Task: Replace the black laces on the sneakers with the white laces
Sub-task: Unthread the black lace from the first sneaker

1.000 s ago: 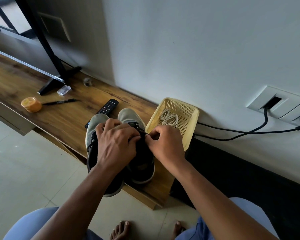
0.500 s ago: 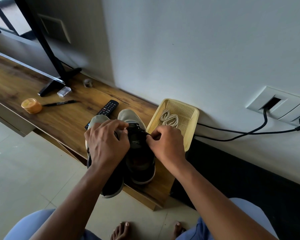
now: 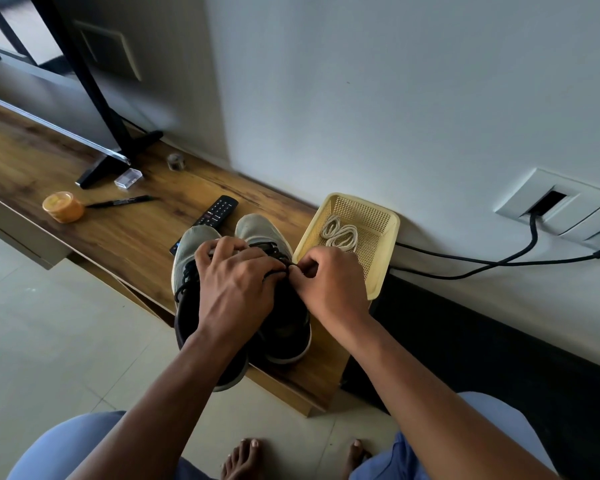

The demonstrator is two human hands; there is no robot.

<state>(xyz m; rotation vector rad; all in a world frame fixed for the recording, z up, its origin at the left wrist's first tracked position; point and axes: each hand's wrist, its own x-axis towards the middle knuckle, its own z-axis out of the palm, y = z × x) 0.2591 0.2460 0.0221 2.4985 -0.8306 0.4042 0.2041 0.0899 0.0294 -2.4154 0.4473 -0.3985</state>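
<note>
A long wood-grain bench (image 3: 84,216) runs along the wall. At its near end stand two grey knit sneakers (image 3: 257,230) with black heels, toes pointing away. Just right of them sits a pale yellow perforated plastic basket (image 3: 383,251) holding coiled white laces (image 3: 340,235). The left hand (image 3: 236,289) lies curled over the sneakers' tops, fingertips on the black laces (image 3: 274,252). The right hand (image 3: 329,289), fingers curled, pinches a black lace end beside it.
</note>
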